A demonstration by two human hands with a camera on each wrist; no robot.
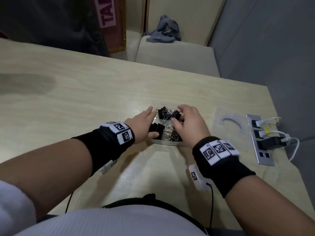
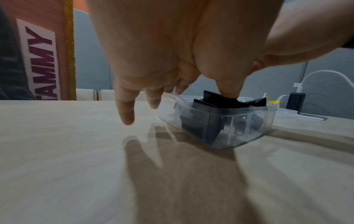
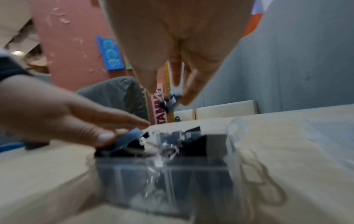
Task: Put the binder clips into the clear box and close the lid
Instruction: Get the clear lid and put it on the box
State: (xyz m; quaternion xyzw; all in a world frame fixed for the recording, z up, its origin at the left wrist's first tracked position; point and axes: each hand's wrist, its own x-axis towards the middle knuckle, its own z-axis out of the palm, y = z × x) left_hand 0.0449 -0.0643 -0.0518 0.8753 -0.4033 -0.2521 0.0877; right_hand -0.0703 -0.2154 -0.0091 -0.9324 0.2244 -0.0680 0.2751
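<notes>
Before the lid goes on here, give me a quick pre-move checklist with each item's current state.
1. Binder clips inside the clear box: ok.
2. Clips below the rim: not ok; some stand above it in the left wrist view.
3. Left hand thumb presses a clip down: ok.
4. Right hand free for the lid: cannot tell; a small clip shows at its fingertips.
5. Lid within reach, on the table right of the box: ok.
</notes>
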